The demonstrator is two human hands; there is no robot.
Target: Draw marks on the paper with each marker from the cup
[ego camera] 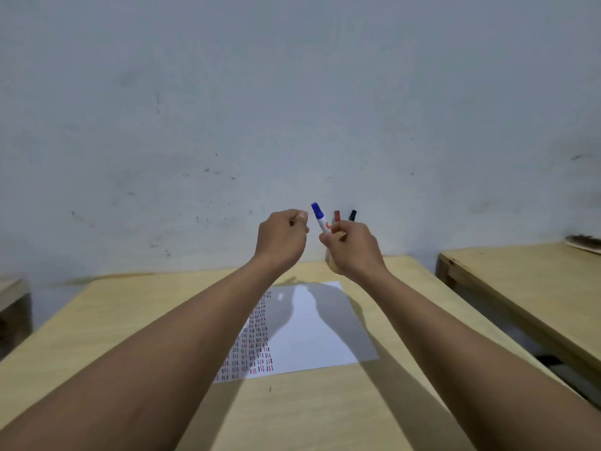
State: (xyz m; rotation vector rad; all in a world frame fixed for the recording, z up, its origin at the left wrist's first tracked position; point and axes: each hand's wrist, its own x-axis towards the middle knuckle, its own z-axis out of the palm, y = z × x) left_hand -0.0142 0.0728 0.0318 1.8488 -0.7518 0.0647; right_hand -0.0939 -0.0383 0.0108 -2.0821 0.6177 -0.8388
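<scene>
My right hand (353,249) is raised above the far edge of the table and grips a blue marker (320,218) by its white barrel, blue cap pointing up. Behind that hand stand a red marker (336,216) and a black marker (352,215), tips up, in a cup (331,261) that the hand mostly hides. My left hand (282,239) is lifted just left of the blue marker with its fingers curled shut; nothing shows in it. The white paper (320,323) lies on the table below, its left part filled with rows of short red and black marks.
The wooden table (136,320) stands against a scuffed grey wall (292,109). A second wooden table (520,281) is on the right across a narrow gap, with a dark brush-like object (585,242) at its far end. Another furniture edge (13,307) shows at the left.
</scene>
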